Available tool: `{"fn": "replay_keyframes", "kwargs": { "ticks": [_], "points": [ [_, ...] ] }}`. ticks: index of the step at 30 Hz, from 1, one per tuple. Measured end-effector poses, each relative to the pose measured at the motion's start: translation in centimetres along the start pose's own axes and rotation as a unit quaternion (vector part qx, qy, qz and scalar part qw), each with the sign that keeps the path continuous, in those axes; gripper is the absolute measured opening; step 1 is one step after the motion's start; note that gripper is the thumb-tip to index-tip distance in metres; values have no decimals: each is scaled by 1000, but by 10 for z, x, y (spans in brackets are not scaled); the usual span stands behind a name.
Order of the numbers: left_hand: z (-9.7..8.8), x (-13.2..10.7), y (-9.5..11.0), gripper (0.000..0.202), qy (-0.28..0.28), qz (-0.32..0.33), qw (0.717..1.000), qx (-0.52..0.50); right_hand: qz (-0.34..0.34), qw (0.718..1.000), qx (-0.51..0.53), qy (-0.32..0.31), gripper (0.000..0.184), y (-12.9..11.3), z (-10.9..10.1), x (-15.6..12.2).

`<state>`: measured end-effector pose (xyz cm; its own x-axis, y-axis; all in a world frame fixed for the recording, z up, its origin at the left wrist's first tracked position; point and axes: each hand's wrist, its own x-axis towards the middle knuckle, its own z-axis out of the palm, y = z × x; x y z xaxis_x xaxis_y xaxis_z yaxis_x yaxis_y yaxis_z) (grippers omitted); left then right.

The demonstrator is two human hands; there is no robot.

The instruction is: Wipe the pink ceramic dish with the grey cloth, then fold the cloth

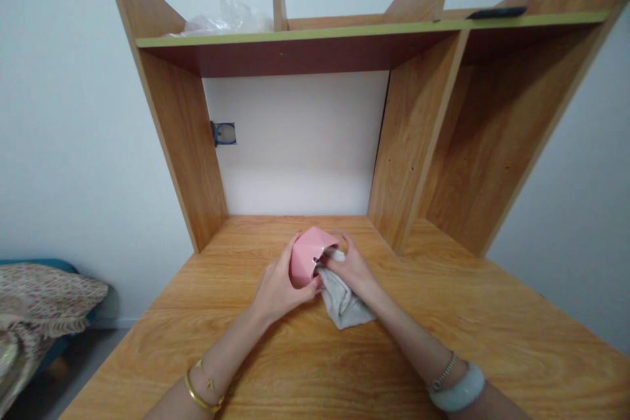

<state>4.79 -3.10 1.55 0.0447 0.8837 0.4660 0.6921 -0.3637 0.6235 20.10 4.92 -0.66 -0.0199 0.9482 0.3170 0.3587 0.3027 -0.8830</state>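
Note:
A pink faceted container (306,256) is tipped on its side above the desk, its opening turned to the right. My left hand (281,282) wraps round it from the left, with the thumb near the lower rim. A light grey cloth (341,298) is held in my right hand (352,269), whose fingers press part of it into the container's opening. The rest of the cloth hangs down towards the desk. The fingertips inside the opening are hidden. A small dark spot or hole shows at the container's rim.
The wooden desk (246,367) carries a shelf unit (295,31) along its back, with upright panels on both sides. A clear plastic bag (229,18) and a dark flat object (497,12) lie on the shelf. A socket opening (226,134) with blue wires shows in the back. Patterned fabric (44,298) lies at far left.

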Motion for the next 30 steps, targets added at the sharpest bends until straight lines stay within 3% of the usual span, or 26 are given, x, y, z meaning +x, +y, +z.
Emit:
{"fn": "replay_keyframes", "kwargs": {
  "ticks": [7,13,18,22,25,30],
  "points": [
    [-6,1,6,82,-28,-31,987,158,-16,962,-271,-19,79,-24,-12,-14],
    [-13,1,13,82,-62,-21,972,226,-69,928,-364,-32,72,-29,-9,-24],
    [-14,1,7,74,-56,-8,979,193,-103,946,-303,-53,65,-26,-10,-25],
    [-12,3,-1,62,-7,-2,994,110,-87,977,-192,-42,63,-21,-7,-24],
    [-10,5,-7,67,23,-17,999,40,-84,991,-103,-7,61,-17,-2,-22],
    [-1,6,-15,78,18,-10,998,-64,-42,999,17,24,53,-6,6,-16]
  ]
}}
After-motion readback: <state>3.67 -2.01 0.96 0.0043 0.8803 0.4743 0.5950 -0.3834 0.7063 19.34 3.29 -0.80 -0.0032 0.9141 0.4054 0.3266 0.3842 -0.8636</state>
